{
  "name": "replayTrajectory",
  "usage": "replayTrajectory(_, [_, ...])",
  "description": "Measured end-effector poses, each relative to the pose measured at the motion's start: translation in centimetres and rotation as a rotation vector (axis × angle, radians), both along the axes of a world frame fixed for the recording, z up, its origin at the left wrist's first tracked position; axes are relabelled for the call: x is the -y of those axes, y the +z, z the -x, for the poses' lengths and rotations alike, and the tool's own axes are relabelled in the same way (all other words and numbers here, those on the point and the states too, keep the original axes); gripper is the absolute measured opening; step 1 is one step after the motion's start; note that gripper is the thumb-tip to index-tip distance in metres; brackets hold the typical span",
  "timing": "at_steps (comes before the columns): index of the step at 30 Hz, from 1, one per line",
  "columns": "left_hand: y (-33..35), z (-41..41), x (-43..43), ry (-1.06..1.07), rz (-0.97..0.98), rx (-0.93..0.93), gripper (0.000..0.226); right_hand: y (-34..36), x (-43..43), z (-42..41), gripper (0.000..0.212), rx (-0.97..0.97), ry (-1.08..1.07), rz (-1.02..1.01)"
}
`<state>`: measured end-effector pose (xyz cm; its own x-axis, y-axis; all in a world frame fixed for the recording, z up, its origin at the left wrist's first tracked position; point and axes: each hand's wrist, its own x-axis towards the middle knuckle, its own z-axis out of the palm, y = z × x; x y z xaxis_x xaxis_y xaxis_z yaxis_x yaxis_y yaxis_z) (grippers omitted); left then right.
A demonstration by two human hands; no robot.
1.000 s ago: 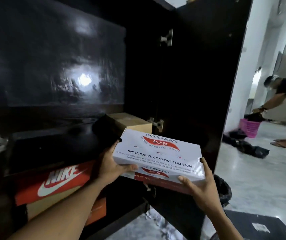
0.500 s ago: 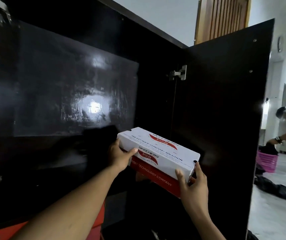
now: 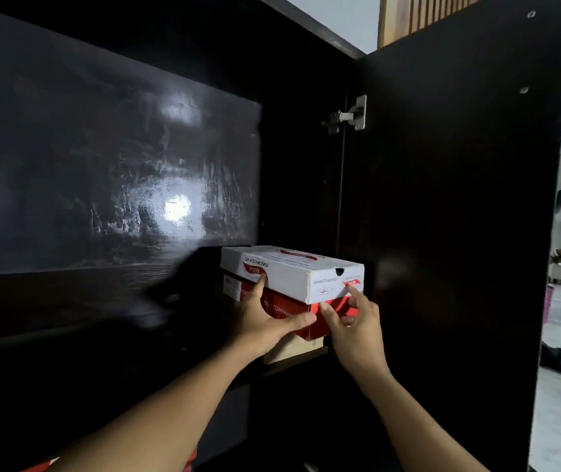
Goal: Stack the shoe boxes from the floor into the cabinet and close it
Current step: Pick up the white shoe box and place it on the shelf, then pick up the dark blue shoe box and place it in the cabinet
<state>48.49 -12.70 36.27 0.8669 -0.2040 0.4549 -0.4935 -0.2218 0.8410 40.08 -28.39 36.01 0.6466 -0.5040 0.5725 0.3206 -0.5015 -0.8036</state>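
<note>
head view: white-lidded, red-based skechers shoe box, slightly tilted.

1. Shoe box between left hand and right hand: matt printed cardboard
2. Back panel left of the left hand: glossy, smeared dark surface
3. Hinge above the right hand: bright metal
</note>
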Motion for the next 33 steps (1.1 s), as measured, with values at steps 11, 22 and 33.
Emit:
replayTrajectory(11, [1.0,-4.1,-0.3,0.065,-0.032,0.022,0.107,-0.5,1.2,-6.0,0.057,-0.08,0.013,0.199])
replayTrajectory(22, [1.1,-5.9,-0.8,0.046,-0.065,0.0,0.09,-0.2,1.8,-8.0,0.059,-0.189,0.066,0.277])
replayTrajectory(33, [2.2,4.0,0.4,0.232,-0.09,0.156,0.057,1.6,2.9,2.6,0.048,-0.208,0.074,0.131])
